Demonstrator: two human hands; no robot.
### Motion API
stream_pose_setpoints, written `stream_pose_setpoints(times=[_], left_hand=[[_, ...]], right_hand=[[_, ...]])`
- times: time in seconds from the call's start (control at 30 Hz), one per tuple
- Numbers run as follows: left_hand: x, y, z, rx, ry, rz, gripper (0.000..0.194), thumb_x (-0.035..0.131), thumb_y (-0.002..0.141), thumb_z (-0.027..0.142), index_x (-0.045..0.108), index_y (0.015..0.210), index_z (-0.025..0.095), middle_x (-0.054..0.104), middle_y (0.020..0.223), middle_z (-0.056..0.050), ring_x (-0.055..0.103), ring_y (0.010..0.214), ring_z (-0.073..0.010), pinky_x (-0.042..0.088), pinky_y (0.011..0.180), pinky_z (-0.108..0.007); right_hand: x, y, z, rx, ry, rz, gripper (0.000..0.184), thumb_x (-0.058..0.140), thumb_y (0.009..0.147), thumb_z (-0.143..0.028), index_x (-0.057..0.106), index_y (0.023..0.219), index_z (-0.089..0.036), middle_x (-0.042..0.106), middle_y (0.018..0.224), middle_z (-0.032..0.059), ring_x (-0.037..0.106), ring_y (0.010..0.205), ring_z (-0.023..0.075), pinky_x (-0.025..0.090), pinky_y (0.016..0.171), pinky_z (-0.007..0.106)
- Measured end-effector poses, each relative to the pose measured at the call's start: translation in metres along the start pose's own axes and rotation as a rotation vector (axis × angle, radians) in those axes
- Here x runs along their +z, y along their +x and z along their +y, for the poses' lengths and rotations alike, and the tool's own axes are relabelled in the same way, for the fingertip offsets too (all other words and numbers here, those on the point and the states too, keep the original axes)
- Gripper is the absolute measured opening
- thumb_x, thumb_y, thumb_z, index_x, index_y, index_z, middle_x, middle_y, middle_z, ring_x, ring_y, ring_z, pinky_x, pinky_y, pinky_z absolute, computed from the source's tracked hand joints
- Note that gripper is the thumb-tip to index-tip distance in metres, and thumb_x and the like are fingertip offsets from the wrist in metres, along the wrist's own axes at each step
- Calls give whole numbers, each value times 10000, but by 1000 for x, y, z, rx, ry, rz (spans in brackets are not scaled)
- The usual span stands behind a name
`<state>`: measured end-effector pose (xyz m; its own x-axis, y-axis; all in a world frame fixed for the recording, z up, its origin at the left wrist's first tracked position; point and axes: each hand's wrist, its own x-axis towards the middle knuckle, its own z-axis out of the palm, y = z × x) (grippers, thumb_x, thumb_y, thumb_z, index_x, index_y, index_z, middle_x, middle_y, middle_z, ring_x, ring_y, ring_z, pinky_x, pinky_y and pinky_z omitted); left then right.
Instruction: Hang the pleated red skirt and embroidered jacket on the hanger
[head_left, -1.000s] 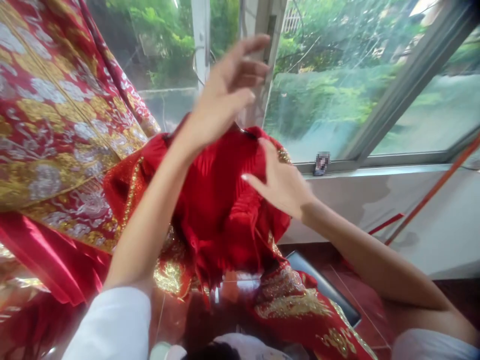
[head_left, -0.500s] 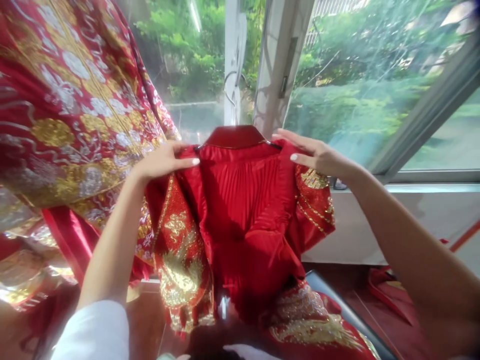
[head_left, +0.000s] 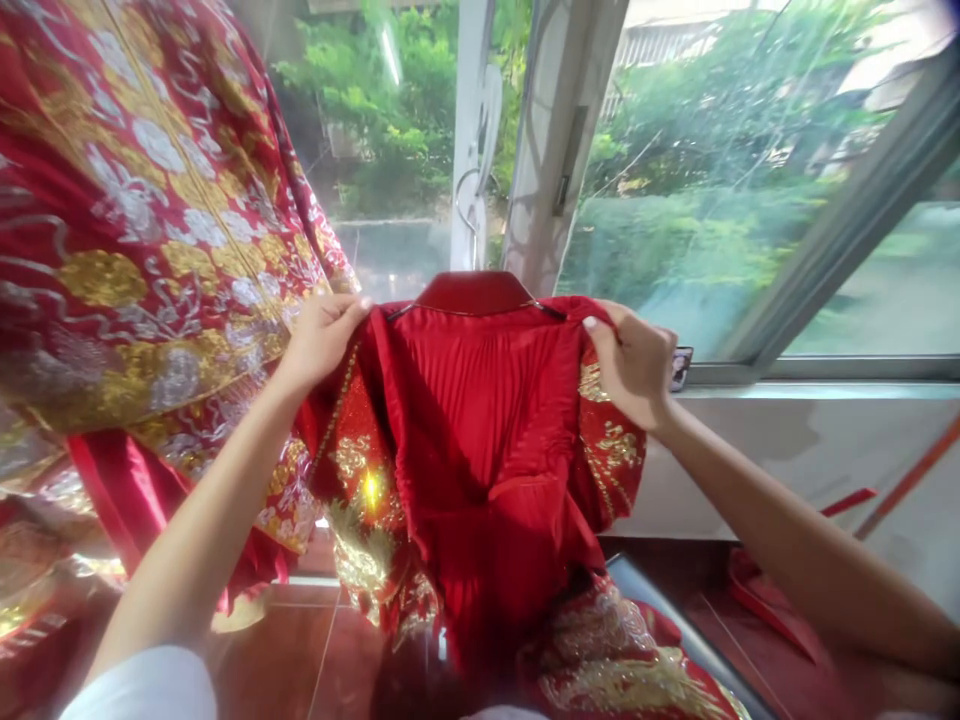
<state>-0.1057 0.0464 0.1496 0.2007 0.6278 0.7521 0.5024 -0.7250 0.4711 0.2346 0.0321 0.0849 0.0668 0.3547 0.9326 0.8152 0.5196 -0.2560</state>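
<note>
While left hand (head_left: 328,337) pinches one shoulder of red pleated cloth garment (head_left: 480,400) with gold-embroidered sleeves, right hand (head_left: 632,365) grasps other. Garment sits on dark hanger (head_left: 552,312) with silver wire hook (head_left: 474,240), before metal-framed glass window (head_left: 712,250). Careful: uneven pull might slide shoulder off hanger; sharp tug could unseat hook. Sleeve below left hand near red gold-and-silver embroidered robe (head_left: 187,220); stitching could snag.

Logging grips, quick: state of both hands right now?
Left hand: closed, holding the red, gold-embroidered fabric garment.
Right hand: closed, holding the same garment's opposite side.
</note>
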Motion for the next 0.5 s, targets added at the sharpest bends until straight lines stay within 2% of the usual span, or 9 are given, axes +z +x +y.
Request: stream_pose_setpoints(times=[0.07,0.13,0.23,0.33,0.4,0.47,0.5], left_hand=[[2,1,-1,14,14,23,454,518,846,443,331,519,190,299,497,32,259,485,-90,223,469,-244],[2,1,-1,12,26,12,443,507,852,444,366,521,186,325,501,29,285,489,-92,237,479,-243],[2,-4,-1,-13,80,-42,414,495,861,478,511,584,171,438,532,17,370,514,-107,280,506,-240],[0,-18,-1,-36,264,-3,377,490,872,495,658,792,168,605,665,-15,501,605,-143,355,595,-250],[-1,-29,-2,-61,412,6,387,467,886,504,675,896,177,656,752,-38,548,666,-170,369,641,-267],[-2,-37,-6,-76,516,-4,407,427,901,514,650,835,179,634,722,-42,537,654,-179,350,630,-276],[-3,-37,-9,-71,533,-17,421,410,905,517,616,759,180,600,674,-37,515,626,-174,336,613,-277]], right_hand=[[5,-9,-9,-20,-103,58,318,443,941,-321,678,1122,-206,718,1087,88,676,1020,250,519,898,391],[4,-15,-18,-53,-187,51,339,459,934,-321,652,1184,-199,685,1174,104,635,1112,270,477,972,436],[-15,-8,-19,-64,-131,-111,376,461,925,-351,642,1216,-198,658,1231,105,614,1146,266,467,993,437],[-41,8,-2,93,57,-256,375,469,906,-410,698,1110,-194,699,1143,93,662,1024,218,522,893,353],[-50,14,13,228,181,-329,412,541,841,-486,719,1043,-174,719,1063,99,673,938,210,532,817,325],[-47,10,23,304,259,-362,473,581,774,-564,732,963,-158,730,944,98,670,839,217,525,732,326],[-42,4,25,316,257,-317,486,567,772,-584,733,924,-154,729,890,95,666,803,222,515,708,332]])
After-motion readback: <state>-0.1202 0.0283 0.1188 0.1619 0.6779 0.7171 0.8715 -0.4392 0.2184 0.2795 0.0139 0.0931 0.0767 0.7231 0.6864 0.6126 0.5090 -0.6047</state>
